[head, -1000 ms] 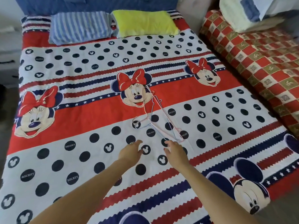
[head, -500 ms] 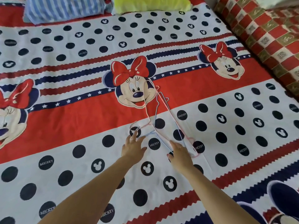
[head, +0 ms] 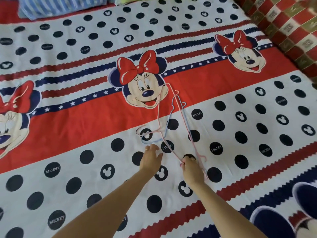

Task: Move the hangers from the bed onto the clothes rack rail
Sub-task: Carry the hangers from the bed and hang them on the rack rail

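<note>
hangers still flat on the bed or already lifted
Mostly flat: the hangers lie spread on the bedsheet. The right hand pinches their near corner; whether it is raised, cannot tell. The left hand holds nothing.

- The right hand's point(head: 191, 169) fingertips are curled out of sight under the palm, where the thin pink and pale-blue wire hangers point(head: 178, 121) are met, so the exact pinch cannot be made out.
- How many hangers are stacked beyond that grip cannot be counted; the wires overlap.
- Far beyond the grip, the blue-striped pillow point(head: 60, 5) is cut by the top edge.
- To the grip's far right, the red-checked cloth point(head: 288, 26) is blurred and cropped.
</note>
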